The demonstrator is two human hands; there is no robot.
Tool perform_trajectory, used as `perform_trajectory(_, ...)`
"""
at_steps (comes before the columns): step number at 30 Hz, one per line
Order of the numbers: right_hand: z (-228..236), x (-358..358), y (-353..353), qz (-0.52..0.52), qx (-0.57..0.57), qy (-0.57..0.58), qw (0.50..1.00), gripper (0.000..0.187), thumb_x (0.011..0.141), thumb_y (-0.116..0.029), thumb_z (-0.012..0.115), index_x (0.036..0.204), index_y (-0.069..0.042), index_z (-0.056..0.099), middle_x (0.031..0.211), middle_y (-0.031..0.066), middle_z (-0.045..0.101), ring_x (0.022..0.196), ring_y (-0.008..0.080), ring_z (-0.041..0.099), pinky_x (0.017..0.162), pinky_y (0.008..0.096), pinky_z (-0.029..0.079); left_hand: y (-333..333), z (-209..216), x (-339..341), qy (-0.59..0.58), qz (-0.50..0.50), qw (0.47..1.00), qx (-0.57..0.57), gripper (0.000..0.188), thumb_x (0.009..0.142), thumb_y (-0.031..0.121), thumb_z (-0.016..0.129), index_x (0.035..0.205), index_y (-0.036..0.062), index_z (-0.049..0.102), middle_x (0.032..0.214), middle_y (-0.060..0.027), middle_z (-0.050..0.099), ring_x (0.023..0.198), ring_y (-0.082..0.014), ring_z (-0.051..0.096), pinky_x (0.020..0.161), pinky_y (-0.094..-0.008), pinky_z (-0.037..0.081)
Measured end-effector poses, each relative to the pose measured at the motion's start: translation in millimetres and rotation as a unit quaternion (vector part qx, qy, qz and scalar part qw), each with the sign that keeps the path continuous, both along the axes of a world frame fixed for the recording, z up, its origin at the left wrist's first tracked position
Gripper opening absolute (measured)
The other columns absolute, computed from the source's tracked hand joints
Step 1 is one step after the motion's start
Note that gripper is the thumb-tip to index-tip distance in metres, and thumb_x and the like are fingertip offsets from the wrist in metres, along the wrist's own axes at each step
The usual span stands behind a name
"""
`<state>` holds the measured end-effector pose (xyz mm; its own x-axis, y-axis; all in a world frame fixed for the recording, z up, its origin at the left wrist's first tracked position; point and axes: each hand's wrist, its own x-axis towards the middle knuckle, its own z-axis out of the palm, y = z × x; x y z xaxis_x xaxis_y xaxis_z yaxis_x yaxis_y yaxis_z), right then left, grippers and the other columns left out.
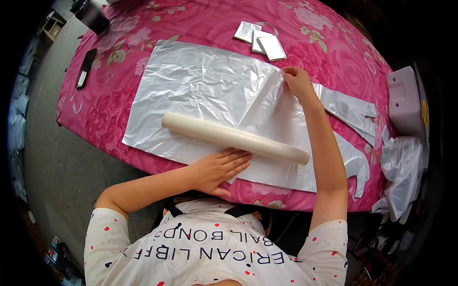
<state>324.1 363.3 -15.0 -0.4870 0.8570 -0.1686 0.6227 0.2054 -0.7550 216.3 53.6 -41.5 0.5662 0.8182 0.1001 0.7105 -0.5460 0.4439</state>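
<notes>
Spread over the table is a whitish, crinkled plastic bag (pixel 191 81), its cut handle strips (pixel 350 112) reaching to the right. A smooth cream-white tube (pixel 234 138) lies slantwise across it. My left hand (pixel 220 167) rests flat, fingers stretched, on the bag's near edge just below the tube. At the bag's far edge, my right hand (pixel 298 82) is closed in a pinch on the plastic, where a fold runs down toward the tube. Several bag layers may lie together; I cannot tell how many.
A pink floral cloth (pixel 109 114) covers the table. Small folded silvery packets (pixel 271 47) lie beyond the bag. On the left are a black, narrow object (pixel 86 68) and a dark container (pixel 90 16). A pale bin (pixel 405 100) and bunched plastic bags (pixel 400 167) stand at right.
</notes>
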Motion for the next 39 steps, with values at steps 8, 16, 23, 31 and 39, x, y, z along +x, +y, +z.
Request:
perform_trajectory(8,19,47,-190,0.257,0.230,-0.014,0.939,0.053,0.076,-0.016,0.066,0.126,-0.007,0.050,0.114,0.0164,0.054,0.103,0.0320,0.052,0.090,0.0418,0.040,-12,1,18,0.092,0.042,0.993,-0.053,0.082,0.082,0.055,0.046,0.135,-0.0061,0.034,0.143,-0.0219,0.031,0.136,-0.0321,0.026,0.113,-0.0438,0.016)
perform_trajectory(16,-7,121,-136,0.112,0.324,-0.119,0.932,0.063,0.073,-0.003,0.064,0.133,-0.007,0.044,0.110,0.0141,0.054,0.098,0.0320,0.052,0.086,0.0432,0.039,-23,-6,25,0.063,0.085,0.994,0.013,0.076,0.086,0.051,0.043,0.138,-0.0038,0.032,0.148,-0.0175,0.024,0.139,-0.0268,0.020,0.112,-0.0420,0.015)
perform_trajectory(23,13,131,-143,0.151,0.271,-0.079,0.947,0.060,0.071,0.001,0.062,0.129,-0.006,0.049,0.107,0.0152,0.057,0.095,0.0341,0.053,0.085,0.0429,0.041,-41,-8,43,0.081,0.108,0.991,-0.009,0.079,0.084,0.049,0.048,0.139,-0.0040,0.029,0.150,-0.0165,0.020,0.140,-0.0271,0.016,0.112,-0.0413,0.015)
perform_trajectory(31,11,74,-169,0.275,0.301,-0.028,0.913,0.056,0.070,-0.002,0.064,0.125,-0.008,0.052,0.110,0.0135,0.056,0.099,0.0303,0.054,0.086,0.0415,0.040,-60,-13,63,0.166,0.136,0.976,0.037,0.055,0.085,0.019,0.043,0.136,-0.0005,0.038,0.146,-0.0146,0.031,0.137,-0.0269,0.026,0.111,-0.0424,0.020)
perform_trajectory(39,-3,19,-76,0.203,0.416,-0.015,0.886,0.054,0.072,-0.001,0.065,0.124,-0.006,0.051,0.115,0.0159,0.053,0.106,0.0336,0.050,0.096,0.0437,0.037,-60,-8,43,0.057,0.092,0.992,0.061,0.051,0.082,0.019,0.055,0.129,0.0014,0.046,0.140,-0.0153,0.038,0.130,-0.0275,0.036,0.106,-0.0421,0.030)
